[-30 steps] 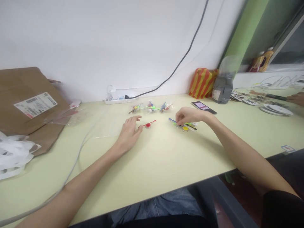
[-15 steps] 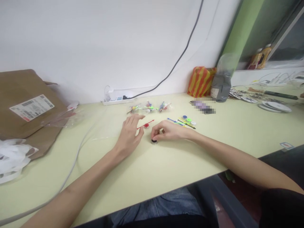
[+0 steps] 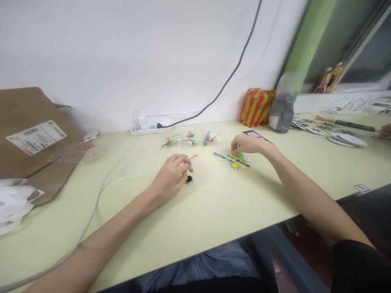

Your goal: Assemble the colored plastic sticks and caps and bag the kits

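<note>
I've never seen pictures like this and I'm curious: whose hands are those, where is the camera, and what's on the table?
There's no machine here, just a person's two bare hands. The camera is worn on that person's head, looking forward and down. On the pale table lie a blue arrow, a yellow round piece and other colourful bits. Farther back are small clear bags of bits and a striped bag. The left hand is right by a black round piece, perhaps touching it. The right hand is over the colourful bits; its fingertips are hard to see, so I can't tell whether it holds anything.
</note>
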Demonstrator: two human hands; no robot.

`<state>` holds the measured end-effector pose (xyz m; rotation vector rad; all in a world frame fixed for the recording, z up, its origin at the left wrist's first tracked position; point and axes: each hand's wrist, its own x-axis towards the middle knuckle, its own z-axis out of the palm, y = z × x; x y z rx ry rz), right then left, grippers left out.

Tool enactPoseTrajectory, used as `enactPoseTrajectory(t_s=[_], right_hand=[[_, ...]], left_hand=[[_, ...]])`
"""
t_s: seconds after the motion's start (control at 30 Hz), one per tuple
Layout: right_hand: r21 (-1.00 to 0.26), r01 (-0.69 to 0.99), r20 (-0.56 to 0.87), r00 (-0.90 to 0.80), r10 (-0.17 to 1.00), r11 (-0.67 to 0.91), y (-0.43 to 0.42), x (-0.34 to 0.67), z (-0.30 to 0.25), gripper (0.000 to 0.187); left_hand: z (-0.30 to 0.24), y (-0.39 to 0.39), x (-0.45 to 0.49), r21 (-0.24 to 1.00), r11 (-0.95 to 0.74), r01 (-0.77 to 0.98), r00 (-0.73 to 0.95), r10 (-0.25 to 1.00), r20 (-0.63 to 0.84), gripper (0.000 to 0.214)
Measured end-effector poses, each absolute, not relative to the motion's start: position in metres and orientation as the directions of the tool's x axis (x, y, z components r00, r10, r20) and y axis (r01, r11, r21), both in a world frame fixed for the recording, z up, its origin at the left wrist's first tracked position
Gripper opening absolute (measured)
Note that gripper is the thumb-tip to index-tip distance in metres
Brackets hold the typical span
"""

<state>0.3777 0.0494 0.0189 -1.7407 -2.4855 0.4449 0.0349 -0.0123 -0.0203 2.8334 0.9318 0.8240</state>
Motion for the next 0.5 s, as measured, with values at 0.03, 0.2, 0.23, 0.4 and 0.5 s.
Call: enactPoseTrajectory(t_s=[0.03,0.2,0.23,0.4,0.5], right_hand=[[-0.279,0.909,-0.129,-0.356,0.926,0.311,0.049,0.376,0.018,0.007],[-0.162,0.952,-0.14,-0.284,0.949,0.261,0.044,0.357,0.01,0.011],[-0.123,0.961,-0.128,-0.262,0.957,0.246,0.043,0.354,0.009,0.013],[0.036,0.978,-0.078,-0.201,0.976,0.205,0.038,0.344,0.007,0.022],[0.048,0.976,-0.076,-0.207,0.975,0.211,0.037,0.342,0.007,0.027]], left_hand=[[-0.021,-0.012,0.035,0.2,-0.825,0.529,0.685,0.554,0.474,0.027],[-0.022,-0.011,0.034,0.184,-0.851,0.492,0.707,0.514,0.485,0.026],[-0.022,-0.01,0.034,0.182,-0.853,0.49,0.709,0.511,0.486,0.026],[-0.023,-0.01,0.033,0.184,-0.855,0.485,0.715,0.509,0.48,0.025],[-0.024,-0.01,0.033,0.183,-0.858,0.48,0.717,0.504,0.481,0.025]])
